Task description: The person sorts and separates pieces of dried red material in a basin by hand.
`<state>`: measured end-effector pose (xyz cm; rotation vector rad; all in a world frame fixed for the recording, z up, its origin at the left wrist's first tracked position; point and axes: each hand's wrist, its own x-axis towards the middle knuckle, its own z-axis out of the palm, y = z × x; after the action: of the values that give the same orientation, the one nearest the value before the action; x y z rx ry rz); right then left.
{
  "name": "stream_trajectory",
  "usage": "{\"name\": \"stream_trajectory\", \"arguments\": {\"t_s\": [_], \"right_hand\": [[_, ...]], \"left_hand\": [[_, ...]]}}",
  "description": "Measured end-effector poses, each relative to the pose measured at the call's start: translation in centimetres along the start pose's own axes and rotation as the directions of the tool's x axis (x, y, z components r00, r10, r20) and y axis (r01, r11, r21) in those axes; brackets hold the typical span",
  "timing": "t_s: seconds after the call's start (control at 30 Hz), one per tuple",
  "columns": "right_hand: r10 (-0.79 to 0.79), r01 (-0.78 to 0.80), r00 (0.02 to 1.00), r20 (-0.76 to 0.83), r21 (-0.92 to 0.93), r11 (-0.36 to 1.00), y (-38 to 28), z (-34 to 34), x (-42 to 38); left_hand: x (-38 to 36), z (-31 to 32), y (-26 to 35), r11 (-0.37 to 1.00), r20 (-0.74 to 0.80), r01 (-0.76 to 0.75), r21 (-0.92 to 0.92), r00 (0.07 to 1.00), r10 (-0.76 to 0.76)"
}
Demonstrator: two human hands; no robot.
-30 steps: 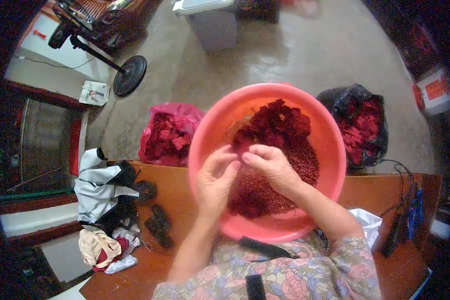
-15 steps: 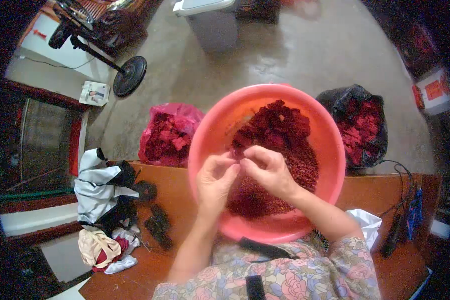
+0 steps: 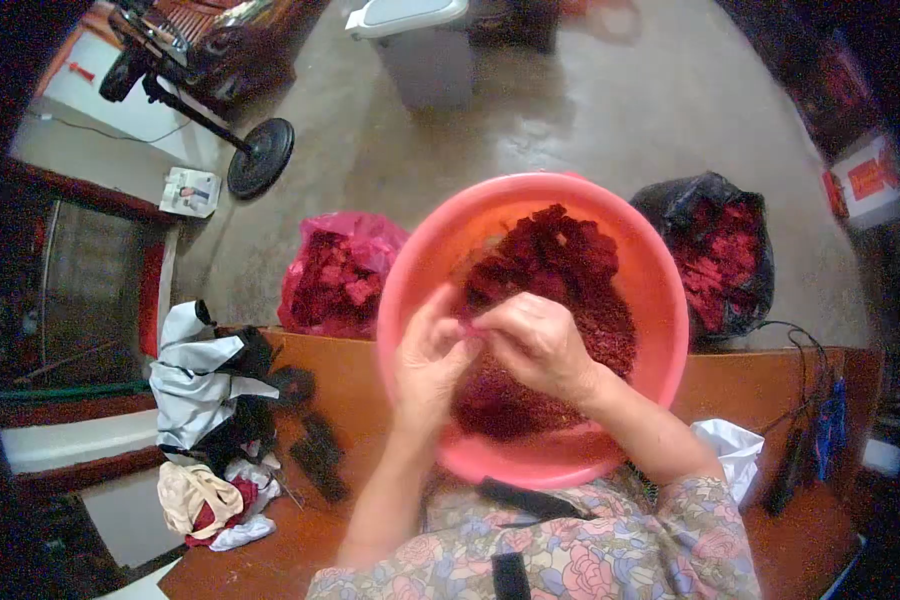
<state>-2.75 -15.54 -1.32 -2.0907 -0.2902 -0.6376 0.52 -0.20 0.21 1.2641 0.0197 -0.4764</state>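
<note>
My left hand (image 3: 432, 362) and my right hand (image 3: 538, 343) meet over a pink plastic basin (image 3: 676, 330). Both hands are closed in a pinch, fingertips together on a small dark-red piece (image 3: 471, 328), mostly hidden by the fingers. Inside the basin, dark-red clumps (image 3: 560, 250) are heaped toward the far side. Fine, loose dark-red bits (image 3: 610, 340) cover the near and right part of the bottom, partly behind my right hand.
A pink bag (image 3: 340, 270) and a black bag (image 3: 715, 255), both holding red clumps, flank the basin. An orange-brown wooden surface (image 3: 355, 385) lies on the near side, with clothes (image 3: 200, 500) at left. Farther off are a fan base (image 3: 261, 158) and a grey lidded bin (image 3: 425, 65).
The fingers of my left hand have lifted and spread slightly, while my right hand has turned a little over the pinch. The basin and bags stay in place.
</note>
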Motion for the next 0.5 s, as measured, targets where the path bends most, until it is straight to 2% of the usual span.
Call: {"name": "stream_trajectory", "arguments": {"t_s": [0.2,0.3,0.5], "right_hand": [[-0.013,0.013,1.000,-0.003,-0.021,1.000,-0.21,-0.14,-0.01],[0.008,-0.008,0.999,-0.043,-0.006,1.000,-0.44,0.05,-0.09],[-0.043,0.042,0.997,-0.067,-0.013,0.999,-0.74,-0.11,-0.01]], "left_hand": [[-0.12,-1.07,-0.76,0.998,0.074,-0.032,0.050,0.997,0.028],[-0.47,-0.34,-0.62,0.964,0.054,-0.231,0.130,0.973,0.226],[-0.66,-0.13,-0.43,0.903,0.039,-0.350,0.251,0.935,0.352]]}}
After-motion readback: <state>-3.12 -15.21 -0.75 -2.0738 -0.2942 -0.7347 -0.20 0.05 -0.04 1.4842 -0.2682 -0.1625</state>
